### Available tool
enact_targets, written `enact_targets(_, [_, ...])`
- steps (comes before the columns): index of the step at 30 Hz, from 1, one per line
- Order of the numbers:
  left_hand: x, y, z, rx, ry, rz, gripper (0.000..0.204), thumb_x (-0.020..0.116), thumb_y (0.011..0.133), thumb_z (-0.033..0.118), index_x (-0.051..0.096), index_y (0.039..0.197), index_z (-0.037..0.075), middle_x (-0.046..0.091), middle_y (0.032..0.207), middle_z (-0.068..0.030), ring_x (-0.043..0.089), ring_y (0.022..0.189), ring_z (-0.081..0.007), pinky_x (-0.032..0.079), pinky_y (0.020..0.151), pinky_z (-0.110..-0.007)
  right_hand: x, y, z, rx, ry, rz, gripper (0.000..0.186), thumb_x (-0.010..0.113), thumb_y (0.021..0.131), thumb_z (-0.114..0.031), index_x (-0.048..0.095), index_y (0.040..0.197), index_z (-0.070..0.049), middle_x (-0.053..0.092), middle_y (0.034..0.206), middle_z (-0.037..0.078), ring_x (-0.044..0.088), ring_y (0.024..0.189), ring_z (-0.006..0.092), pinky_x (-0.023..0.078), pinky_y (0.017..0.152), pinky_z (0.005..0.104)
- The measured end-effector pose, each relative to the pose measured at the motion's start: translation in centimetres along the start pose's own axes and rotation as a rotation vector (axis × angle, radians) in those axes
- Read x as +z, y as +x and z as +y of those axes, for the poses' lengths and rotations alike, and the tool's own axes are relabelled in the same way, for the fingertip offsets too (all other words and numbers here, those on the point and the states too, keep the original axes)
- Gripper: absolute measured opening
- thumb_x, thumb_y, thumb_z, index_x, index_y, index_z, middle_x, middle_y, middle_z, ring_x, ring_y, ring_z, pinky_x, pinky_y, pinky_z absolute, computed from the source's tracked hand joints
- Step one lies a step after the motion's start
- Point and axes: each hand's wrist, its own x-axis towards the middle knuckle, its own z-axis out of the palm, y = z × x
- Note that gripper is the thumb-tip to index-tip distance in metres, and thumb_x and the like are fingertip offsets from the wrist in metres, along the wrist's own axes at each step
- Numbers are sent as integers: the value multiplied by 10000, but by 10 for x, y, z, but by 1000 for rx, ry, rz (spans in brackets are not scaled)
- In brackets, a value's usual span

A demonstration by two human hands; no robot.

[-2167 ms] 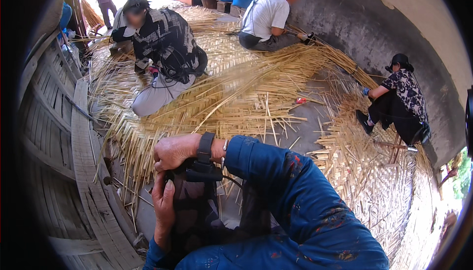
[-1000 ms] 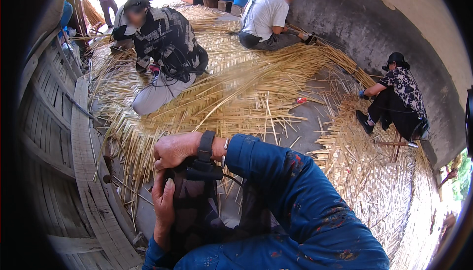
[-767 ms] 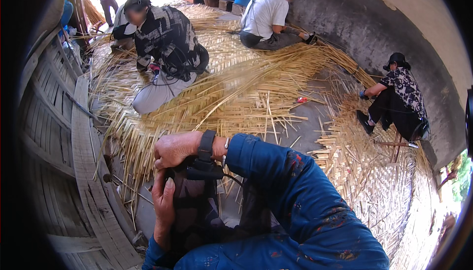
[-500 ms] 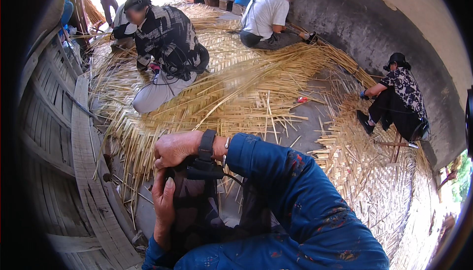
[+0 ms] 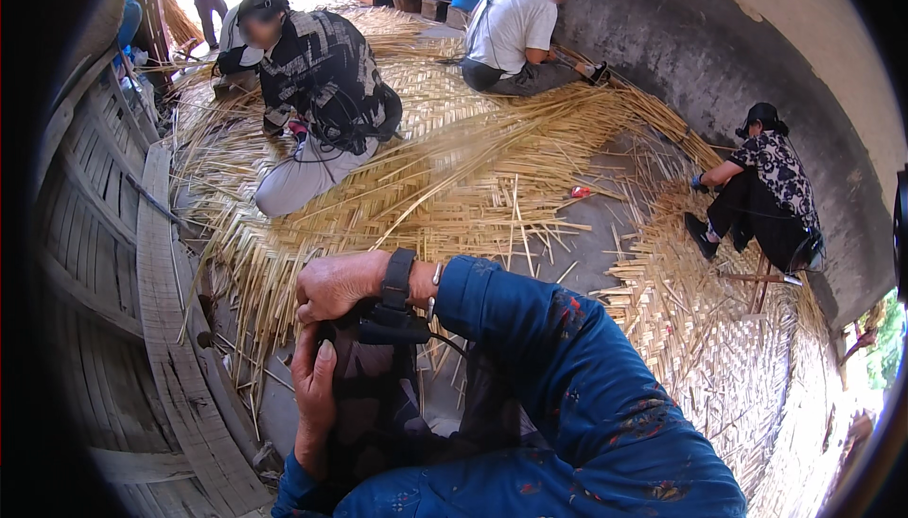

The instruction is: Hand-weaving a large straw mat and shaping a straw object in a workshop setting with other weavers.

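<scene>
My right hand bends down at the wrist, its fingers curled over and mostly hidden from sight. A black wrist strap with a small dark box and a cable sits on that wrist, beside a silver bracelet. Just below, my left hand points upward, fingers bent and thumb up, meeting the right hand's fingers. Whatever lies between the two hands, if anything, is hidden. Both hands are close together above my dark-clad legs.
A woven straw-coloured mat with loose strips spreads ahead; another woven mat lies right. Wooden planks run along the left. Three people sit or crouch nearby: a person in patterned black, one in white, one by the wall.
</scene>
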Motion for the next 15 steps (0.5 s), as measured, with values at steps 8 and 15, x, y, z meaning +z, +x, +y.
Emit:
enact_targets(8, [2,-1,10,2,22,10,543,502,1026,223,410,1455,-96,501,1450,-171,441,1362,-237,296,1149,-346,-1,0,0,-16,-1,1,362,577,906,-326,723,931,5,698,879,244,673,845,407,524,778,474])
enact_targets(15, [0,-1,7,6,25,9,537,498,1027,206,403,1463,-92,492,1463,-169,433,1374,-237,286,1157,-344,1,1,2,-23,5,9,360,578,906,-322,721,926,8,695,869,247,670,833,412,523,765,475])
